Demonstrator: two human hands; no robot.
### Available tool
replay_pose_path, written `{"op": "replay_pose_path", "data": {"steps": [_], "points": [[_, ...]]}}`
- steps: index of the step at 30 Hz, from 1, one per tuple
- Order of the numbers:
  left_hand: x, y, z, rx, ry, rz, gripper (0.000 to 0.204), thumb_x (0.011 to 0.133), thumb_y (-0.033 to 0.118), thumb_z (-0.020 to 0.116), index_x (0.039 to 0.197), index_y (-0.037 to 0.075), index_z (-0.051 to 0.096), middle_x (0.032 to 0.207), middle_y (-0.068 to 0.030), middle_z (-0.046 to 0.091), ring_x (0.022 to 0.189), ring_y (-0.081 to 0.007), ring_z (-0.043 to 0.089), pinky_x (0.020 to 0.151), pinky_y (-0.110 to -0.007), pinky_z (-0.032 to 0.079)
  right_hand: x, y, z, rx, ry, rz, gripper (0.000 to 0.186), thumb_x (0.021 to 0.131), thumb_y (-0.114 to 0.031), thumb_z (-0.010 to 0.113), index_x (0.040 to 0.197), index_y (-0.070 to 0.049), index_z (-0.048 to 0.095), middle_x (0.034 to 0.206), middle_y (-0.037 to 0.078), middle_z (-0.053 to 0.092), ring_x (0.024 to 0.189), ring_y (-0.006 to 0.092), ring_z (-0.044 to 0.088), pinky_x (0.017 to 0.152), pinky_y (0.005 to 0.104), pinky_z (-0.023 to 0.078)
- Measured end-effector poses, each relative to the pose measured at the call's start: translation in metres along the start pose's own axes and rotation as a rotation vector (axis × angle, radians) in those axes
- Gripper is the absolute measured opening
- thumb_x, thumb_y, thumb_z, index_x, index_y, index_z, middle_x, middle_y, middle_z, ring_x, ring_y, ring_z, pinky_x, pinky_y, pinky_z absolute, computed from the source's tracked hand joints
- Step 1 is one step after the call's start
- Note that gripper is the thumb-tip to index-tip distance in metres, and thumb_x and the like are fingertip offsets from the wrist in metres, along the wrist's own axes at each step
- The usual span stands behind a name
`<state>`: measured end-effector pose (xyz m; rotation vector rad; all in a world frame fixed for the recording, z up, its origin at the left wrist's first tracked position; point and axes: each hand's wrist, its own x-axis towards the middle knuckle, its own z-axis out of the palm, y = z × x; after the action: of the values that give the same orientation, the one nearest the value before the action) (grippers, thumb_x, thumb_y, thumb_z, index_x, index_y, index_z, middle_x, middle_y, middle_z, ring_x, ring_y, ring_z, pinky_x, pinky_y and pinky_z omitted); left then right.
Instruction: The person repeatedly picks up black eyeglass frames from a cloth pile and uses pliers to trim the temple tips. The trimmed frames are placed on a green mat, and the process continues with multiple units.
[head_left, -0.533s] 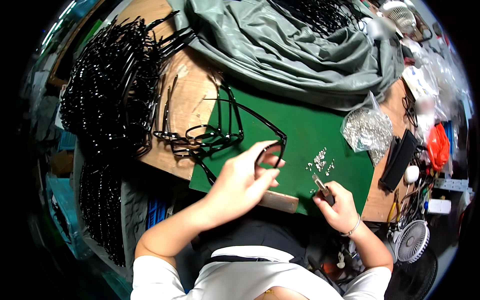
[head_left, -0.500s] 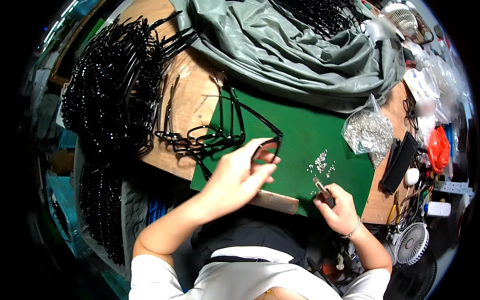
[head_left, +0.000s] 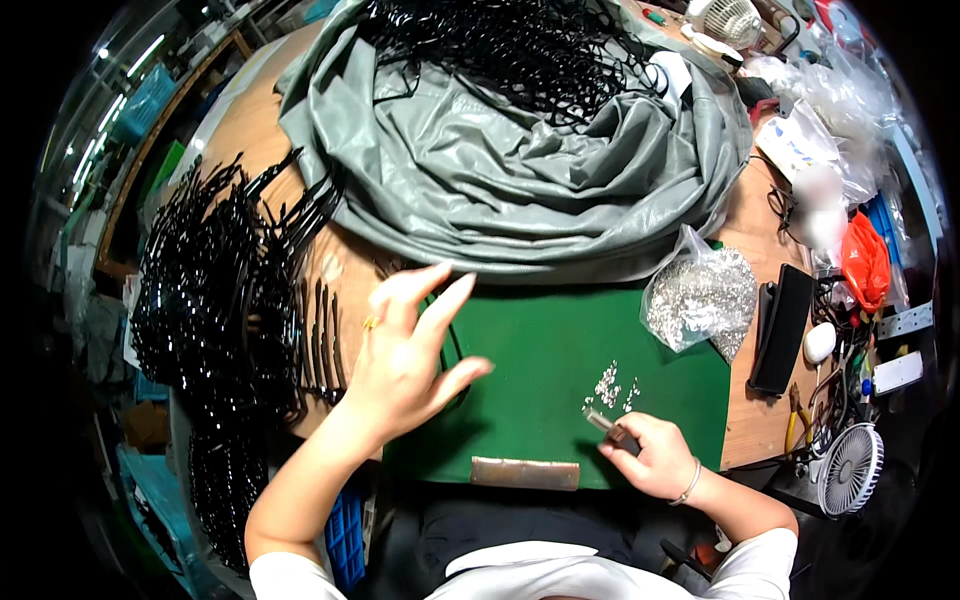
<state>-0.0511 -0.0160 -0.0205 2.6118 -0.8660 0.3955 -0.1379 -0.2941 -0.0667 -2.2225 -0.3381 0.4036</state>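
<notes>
My left hand (head_left: 405, 365) is raised over the left part of the green mat (head_left: 540, 330), fingers spread, holding nothing, a ring on one finger. It hides most of the dark spectacle frames (head_left: 450, 330) behind it. My right hand (head_left: 650, 455), with a bracelet at the wrist, grips a small tool (head_left: 605, 425) with a metal tip and dark handle. Beside that tip lies a scatter of tiny silvery pieces (head_left: 608, 385). A clear bag (head_left: 700, 300) of similar pieces rests at the mat's upper right. A worn wooden block (head_left: 525, 473) sits at the front edge.
Grey sheeting (head_left: 520, 190) holding black frames (head_left: 500, 55) lies across the back. A heap of black frames (head_left: 200, 300) hangs over the left edge. At right are a black case (head_left: 775, 330), white mouse-like object (head_left: 820, 342), pliers (head_left: 795, 420), red bag (head_left: 865, 260) and small fan (head_left: 850, 470).
My left hand has let go of the black spectacle frame and moved up and left, fingers spreading. The view has shifted, showing more of the table's back. My right hand still holds the tool.
</notes>
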Motion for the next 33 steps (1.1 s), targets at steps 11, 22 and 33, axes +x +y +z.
{"op": "replay_pose_path", "data": {"steps": [11,22,33], "points": [[0.213,-0.262,0.086,0.115,0.205,-0.581,0.059,0.071,0.028,0.062,0.115,-0.004,0.038,0.11,-0.0245,0.047,0.103,-0.0353,0.047,0.086,-0.039,0.04,0.02,-0.019,-0.012,-0.013,-0.003,-0.168,0.015,0.062,-0.006,0.066,0.071,-0.004,0.055,0.061,0.008,0.052,0.051,0.022,0.051,0.047,0.0294,0.041],[0.225,-0.321,0.104,0.269,0.158,-0.826,0.029,0.088,0.029,0.036,0.101,0.005,0.047,0.099,-0.0235,0.056,0.095,-0.0378,0.053,0.078,-0.046,0.042,0.034,-0.018,-0.021,0.111,0.063,-0.037,0.015,0.062,-0.006,0.066,0.071,-0.004,0.055,0.061,0.008,0.052,0.051,0.0216,0.051,0.047,0.029,0.041],[0.212,-0.268,0.087,0.436,0.22,-0.338,0.045,0.077,0.015,0.056,0.115,-0.002,0.038,0.108,-0.0209,0.05,0.103,-0.0355,0.047,0.085,-0.042,0.04,0.013,-0.004,-0.013,0.15,0.079,-0.071,0.015,0.062,-0.006,0.066,0.072,-0.003,0.055,0.061,0.008,0.052,0.051,0.0212,0.051,0.047,0.0286,0.041]]}}
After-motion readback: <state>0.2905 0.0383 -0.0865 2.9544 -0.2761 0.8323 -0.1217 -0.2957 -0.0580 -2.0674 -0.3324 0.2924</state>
